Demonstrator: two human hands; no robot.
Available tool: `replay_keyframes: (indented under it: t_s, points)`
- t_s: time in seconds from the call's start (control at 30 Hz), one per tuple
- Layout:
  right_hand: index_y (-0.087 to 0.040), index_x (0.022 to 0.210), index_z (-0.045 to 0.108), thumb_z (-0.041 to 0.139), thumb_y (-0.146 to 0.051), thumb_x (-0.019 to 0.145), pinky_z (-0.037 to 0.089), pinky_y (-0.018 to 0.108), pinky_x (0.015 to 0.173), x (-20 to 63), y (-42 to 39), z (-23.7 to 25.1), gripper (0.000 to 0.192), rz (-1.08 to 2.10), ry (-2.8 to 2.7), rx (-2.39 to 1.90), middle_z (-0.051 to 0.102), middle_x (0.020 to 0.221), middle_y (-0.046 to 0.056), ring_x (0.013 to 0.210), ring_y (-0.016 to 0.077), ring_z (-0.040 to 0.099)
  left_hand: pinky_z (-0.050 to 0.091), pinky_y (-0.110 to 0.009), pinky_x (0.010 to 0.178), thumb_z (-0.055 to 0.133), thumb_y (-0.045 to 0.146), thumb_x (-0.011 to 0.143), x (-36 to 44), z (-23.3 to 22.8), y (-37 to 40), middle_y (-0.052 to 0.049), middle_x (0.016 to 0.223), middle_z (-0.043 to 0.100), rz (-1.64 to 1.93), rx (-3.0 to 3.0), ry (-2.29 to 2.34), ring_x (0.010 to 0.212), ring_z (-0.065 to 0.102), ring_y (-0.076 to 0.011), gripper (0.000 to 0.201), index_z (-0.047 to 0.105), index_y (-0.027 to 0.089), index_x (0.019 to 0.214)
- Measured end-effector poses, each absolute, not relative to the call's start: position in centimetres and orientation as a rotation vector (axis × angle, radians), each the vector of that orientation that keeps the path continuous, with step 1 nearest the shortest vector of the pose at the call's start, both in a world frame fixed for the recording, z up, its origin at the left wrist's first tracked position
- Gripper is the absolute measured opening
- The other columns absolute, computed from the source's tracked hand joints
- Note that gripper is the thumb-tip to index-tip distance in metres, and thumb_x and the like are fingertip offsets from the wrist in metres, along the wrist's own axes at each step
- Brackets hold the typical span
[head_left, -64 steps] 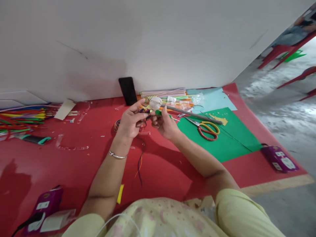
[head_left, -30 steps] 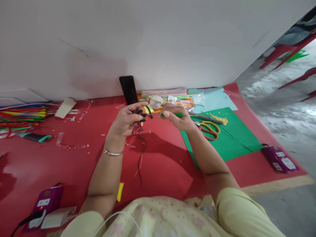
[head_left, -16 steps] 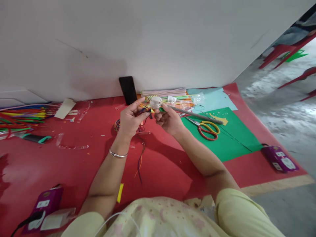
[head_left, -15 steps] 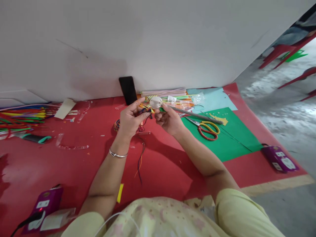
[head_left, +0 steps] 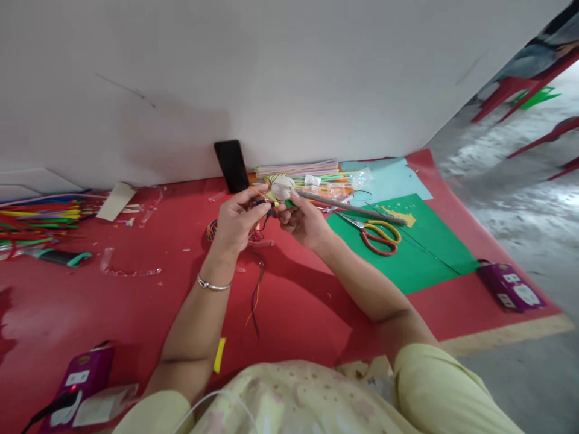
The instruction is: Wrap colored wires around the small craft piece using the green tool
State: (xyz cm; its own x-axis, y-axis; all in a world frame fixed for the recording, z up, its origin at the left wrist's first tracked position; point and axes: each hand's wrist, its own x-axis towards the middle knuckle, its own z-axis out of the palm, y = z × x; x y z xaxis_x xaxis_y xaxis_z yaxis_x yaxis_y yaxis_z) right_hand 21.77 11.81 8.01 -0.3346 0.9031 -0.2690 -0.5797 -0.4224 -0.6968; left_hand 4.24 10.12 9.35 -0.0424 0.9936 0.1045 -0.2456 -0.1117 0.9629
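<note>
— What do we record of the hands?
— Our left hand (head_left: 237,222) pinches a dark thread bundle (head_left: 261,209); our right hand (head_left: 302,220) grips a green stick (head_left: 289,204), scissors (head_left: 377,232) at three o'clock.

A craft workspace on the floor: a red mat (head_left: 113,301) against a white wall holds pipe cleaners (head_left: 40,214), scissors (head_left: 377,232) and coloured paper sheets (head_left: 420,253).

Dark bundle of coloured threads (head_left: 262,212), apparently pinched, dangling over red mat.
</note>
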Motion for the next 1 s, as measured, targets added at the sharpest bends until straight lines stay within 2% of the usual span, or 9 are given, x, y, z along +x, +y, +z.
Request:
replay_keyframes:
  t_s: [0.13, 0.27, 0.4, 0.5, 0.6, 0.7, 0.83, 0.9, 1.0]
  points:
    - [-0.021, 0.085, 0.070, 0.091, -0.055, 0.086, 0.032, 0.023, 0.051, 21.8, 12.1, 7.4, 0.040, 1.893, -0.631, -0.796, 0.071, 0.074, -0.003, 0.060, 0.0097, 0.054, 0.040, -0.021, 0.050, 0.095, 0.023, 0.069, 4.2, 9.1, 10.5, 0.002, 0.079, 0.073, 1.477, 1.095, 0.997, 0.054, 0.051, -0.0062, 0.048, 0.089, 0.024, 0.117]
    - [-0.021, 0.084, 0.073, 0.088, -0.066, 0.088, 0.033, 0.023, 0.051, 21.5, 12.2, 6.7, 0.048, 1.881, -0.664, -0.842, 0.063, 0.068, -0.003, 0.060, 0.0101, 0.053, 0.056, -0.025, 0.073, 0.093, 0.021, 0.074, 4.3, 8.4, 10.4, 0.000, 0.089, 0.080, 1.603, 1.309, 1.198, 0.075, 0.066, -0.0127, 0.060, 0.085, 0.026, 0.133]
    - [-0.020, 0.091, 0.077, 0.087, -0.075, 0.087, 0.031, 0.022, 0.049, 20.7, 11.5, 6.8, 0.056, 1.866, -0.595, -0.805, 0.062, 0.072, -0.003, 0.059, 0.0089, 0.049, 0.060, -0.030, 0.087, 0.088, 0.017, 0.079, 4.8, 8.1, 9.8, -0.002, 0.098, 0.084, 1.641, 1.500, 1.401, 0.088, 0.072, -0.0180, 0.062, 0.083, 0.026, 0.140]
    - [-0.021, 0.092, 0.076, 0.085, -0.078, 0.087, 0.030, 0.021, 0.048, 20.3, 11.1, 6.8, 0.058, 1.905, -0.579, -0.716, 0.061, 0.073, -0.004, 0.059, 0.0087, 0.048, 0.058, -0.027, 0.072, 0.089, 0.019, 0.076, 4.9, 8.2, 9.9, 0.000, 0.090, 0.081, 1.623, 1.345, 1.280, 0.075, 0.068, -0.0149, 0.061, 0.084, 0.027, 0.137]
    - [-0.021, 0.086, 0.073, 0.081, -0.079, 0.091, 0.031, 0.021, 0.048, 20.6, 11.2, 6.7, 0.059, 1.962, -0.626, -0.688, 0.057, 0.068, -0.004, 0.058, 0.0098, 0.048, 0.037, -0.021, 0.048, 0.097, 0.022, 0.066, 4.2, 8.7, 10.3, 0.004, 0.073, 0.071, 1.446, 1.060, 1.037, 0.052, 0.048, -0.0072, 0.057, 0.089, 0.025, 0.122]
    - [-0.021, 0.077, 0.068, 0.080, -0.077, 0.093, 0.032, 0.021, 0.049, 21.5, 11.9, 6.5, 0.060, 2.004, -0.741, -0.711, 0.053, 0.062, -0.004, 0.056, 0.0099, 0.047, 0.025, -0.020, 0.044, 0.101, 0.020, 0.060, 3.2, 9.3, 10.5, 0.001, 0.070, 0.071, 1.234, 0.969, 0.922, 0.048, 0.044, -0.0048, 0.050, 0.092, 0.022, 0.109]
    - [-0.020, 0.079, 0.068, 0.092, -0.062, 0.083, 0.035, 0.019, 0.051, 23.2, 13.4, 6.0, 0.049, 1.940, -0.912, -0.696, 0.064, 0.067, -0.003, 0.056, 0.0082, 0.049, 0.039, -0.022, 0.052, 0.103, 0.019, 0.060, 2.7, 9.7, 10.2, -0.005, 0.077, 0.077, 1.138, 1.042, 0.891, 0.058, 0.058, -0.0097, 0.047, 0.093, 0.020, 0.106]
    - [-0.020, 0.081, 0.068, 0.092, -0.057, 0.079, 0.037, 0.020, 0.052, 24.0, 14.1, 5.7, 0.045, 1.890, -1.000, -0.709, 0.067, 0.068, -0.002, 0.056, 0.0085, 0.051, 0.047, -0.024, 0.058, 0.102, 0.018, 0.059, 2.8, 9.6, 10.1, -0.005, 0.078, 0.077, 1.133, 1.098, 0.901, 0.064, 0.063, -0.0119, 0.047, 0.094, 0.020, 0.106]
    - [-0.019, 0.076, 0.067, 0.089, -0.056, 0.079, 0.040, 0.022, 0.052, 24.9, 14.9, 5.4, 0.043, 1.805, -1.160, -0.769, 0.068, 0.065, 0.000, 0.056, 0.0102, 0.053, 0.051, -0.024, 0.063, 0.101, 0.019, 0.060, 2.9, 9.6, 10.0, -0.003, 0.077, 0.075, 1.121, 1.175, 0.948, 0.069, 0.064, -0.0127, 0.046, 0.095, 0.021, 0.105]
